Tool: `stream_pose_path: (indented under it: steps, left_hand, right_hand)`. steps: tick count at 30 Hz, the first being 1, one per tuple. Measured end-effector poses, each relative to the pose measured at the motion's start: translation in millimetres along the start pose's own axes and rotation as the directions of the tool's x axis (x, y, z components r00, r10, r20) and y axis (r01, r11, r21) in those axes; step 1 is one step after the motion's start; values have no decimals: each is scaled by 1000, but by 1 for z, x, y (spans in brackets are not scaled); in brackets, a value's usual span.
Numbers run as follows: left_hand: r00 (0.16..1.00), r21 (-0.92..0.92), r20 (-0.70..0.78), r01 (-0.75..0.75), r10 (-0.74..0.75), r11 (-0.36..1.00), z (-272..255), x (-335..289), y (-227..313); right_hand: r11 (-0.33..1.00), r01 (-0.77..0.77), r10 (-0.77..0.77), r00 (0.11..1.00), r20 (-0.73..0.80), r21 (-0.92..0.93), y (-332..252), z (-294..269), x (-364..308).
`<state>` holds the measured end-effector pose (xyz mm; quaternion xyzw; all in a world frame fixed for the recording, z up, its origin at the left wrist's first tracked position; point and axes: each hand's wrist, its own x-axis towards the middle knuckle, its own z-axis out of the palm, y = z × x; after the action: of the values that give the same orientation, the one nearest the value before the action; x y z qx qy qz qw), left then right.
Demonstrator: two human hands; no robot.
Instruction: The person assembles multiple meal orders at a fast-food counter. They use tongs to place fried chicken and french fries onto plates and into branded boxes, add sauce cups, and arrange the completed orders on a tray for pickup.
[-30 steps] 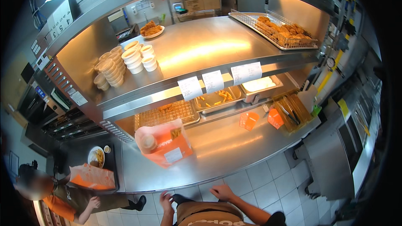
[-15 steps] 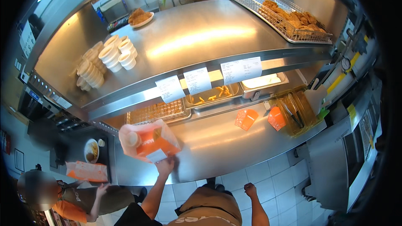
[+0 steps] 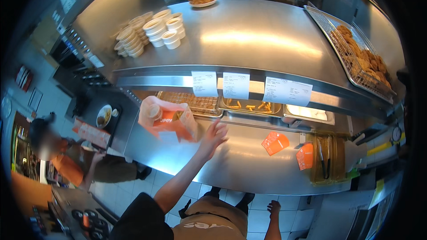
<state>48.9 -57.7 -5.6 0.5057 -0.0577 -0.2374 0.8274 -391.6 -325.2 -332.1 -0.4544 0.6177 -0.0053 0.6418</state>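
My left hand (image 3: 214, 138) is over the steel counter, just right of the paper bag, with its fingers apart and nothing in them. The orange-and-white takeaway bag (image 3: 168, 120) stands with its top open on the counter's left part, a slip of paper on its front. Inside it show a pale lidded cup (image 3: 154, 111) and a brownish item. My right hand (image 3: 273, 207) hangs low beside my body, beyond the counter's front edge, fingers loosely curled with nothing visible in them. Two orange fry cartons (image 3: 275, 143) (image 3: 305, 157) lie flat on the counter to the right.
Behind the counter are a wire-racked tray (image 3: 189, 103), a pan of fries (image 3: 252, 106) and an amber bin with tongs (image 3: 327, 158). Order slips (image 3: 288, 91) hang from the shelf (image 3: 249, 26), which bears cups (image 3: 162, 31) and fried chicken (image 3: 362, 58). A co-worker (image 3: 71, 160) holds a bag at left.
My left hand has let go of the paper bag, which stays on the counter, and moved right. My right hand has loosened from a fist. The view has turned leftward.
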Motion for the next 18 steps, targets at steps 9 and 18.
stream_pose_path:
  steps: [9,18]
  left_hand:
    - [974,-162,-226,-39,1,986,95,28,17]
    - [370,297,-811,-406,453,864,-311,-144,150]
  right_hand:
    - [862,58,124,939,321,-504,53,-28,34]
    - [706,264,160,844,511,-657,-9,190,-26]
